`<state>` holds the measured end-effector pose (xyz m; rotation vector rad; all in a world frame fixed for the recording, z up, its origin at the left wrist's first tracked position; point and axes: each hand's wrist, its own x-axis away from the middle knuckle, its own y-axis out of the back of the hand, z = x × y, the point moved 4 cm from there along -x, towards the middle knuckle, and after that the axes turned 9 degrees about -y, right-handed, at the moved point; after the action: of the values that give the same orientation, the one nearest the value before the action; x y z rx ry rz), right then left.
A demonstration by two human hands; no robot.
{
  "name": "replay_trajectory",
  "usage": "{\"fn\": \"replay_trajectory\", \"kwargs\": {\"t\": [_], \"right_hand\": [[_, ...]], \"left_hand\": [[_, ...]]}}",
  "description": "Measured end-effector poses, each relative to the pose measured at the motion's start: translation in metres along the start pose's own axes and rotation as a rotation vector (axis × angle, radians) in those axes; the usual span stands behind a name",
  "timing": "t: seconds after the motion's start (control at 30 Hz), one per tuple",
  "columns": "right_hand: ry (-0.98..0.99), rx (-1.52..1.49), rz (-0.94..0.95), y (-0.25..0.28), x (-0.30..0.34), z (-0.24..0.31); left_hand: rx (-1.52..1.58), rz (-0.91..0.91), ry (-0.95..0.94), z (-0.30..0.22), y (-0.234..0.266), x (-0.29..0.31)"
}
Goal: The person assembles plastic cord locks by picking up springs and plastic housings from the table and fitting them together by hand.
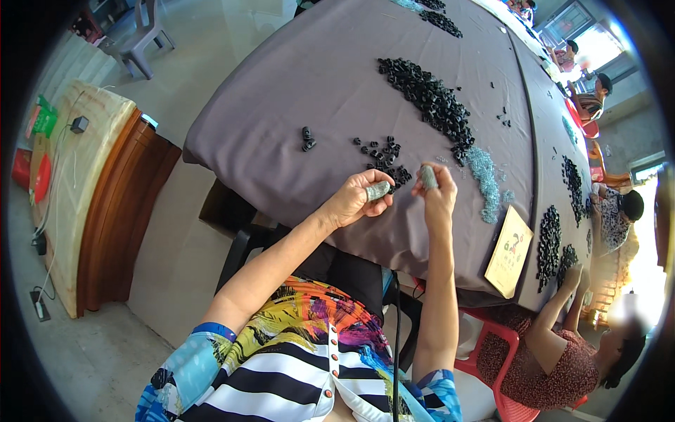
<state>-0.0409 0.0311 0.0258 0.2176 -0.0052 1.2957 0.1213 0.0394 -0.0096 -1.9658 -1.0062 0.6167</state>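
Looks well short of finished, judging by the loose stock on the worktop [281, 91]. Holds the left hand [362, 199] over the near edge with fingers together at the tips, apparently clamped on a black piece [391, 189]. Holds the right hand [437, 193] just beside, raised and curled, too blurred to tell as closed on something or empty. Wears a grey wrap [377, 190] on the left hand and a second one on the right.

Has a small pile [383, 156] of black pieces just beyond the hands, seemingly the batch in use. Has much more left farther out: a big heap [430, 98] of the same kind, trailing down to a spread of clear bits [482, 179] to the right, close to the booklet [509, 252] near the edge.

Shows little to count as done. Offers only a few-piece cluster [308, 138] well apart to the left, perhaps set aside as complete, perhaps merely stray; too small to tell as worked or unworked.

Shares the worktop with a co-worker [527, 362] at right, hands at another heap [549, 243], probably a separate portion and no measure of progress here.
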Motion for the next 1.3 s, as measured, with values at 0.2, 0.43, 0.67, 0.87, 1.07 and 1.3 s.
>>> {"fn": "replay_trajectory", "kwargs": {"t": [0.2,0.43,0.67,0.87,1.07,1.3], "right_hand": [[-0.149,-0.533,0.098,-0.005,0.056,-0.017],[-0.092,-0.449,0.166,-0.012,0.061,-0.018],[-0.062,-0.409,0.175,-0.013,0.062,-0.021],[-0.056,-0.379,0.165,-0.013,0.06,-0.023],[-0.069,-0.351,0.159,-0.012,0.059,-0.025],[-0.056,-0.333,0.184,-0.012,0.058,-0.026]], "left_hand": [[-0.132,-0.057,-0.078,-0.001,-0.004,0.001],[-0.383,-0.07,-0.078,0.002,-0.009,0.0],[-0.461,-0.062,-0.082,0.001,-0.012,0.0],[-0.487,-0.034,-0.09,0.003,-0.011,-0.001],[-0.564,0.034,-0.075,0.002,-0.012,0.0],[-0.519,0.032,-0.043,0.003,-0.014,0.001]]}}
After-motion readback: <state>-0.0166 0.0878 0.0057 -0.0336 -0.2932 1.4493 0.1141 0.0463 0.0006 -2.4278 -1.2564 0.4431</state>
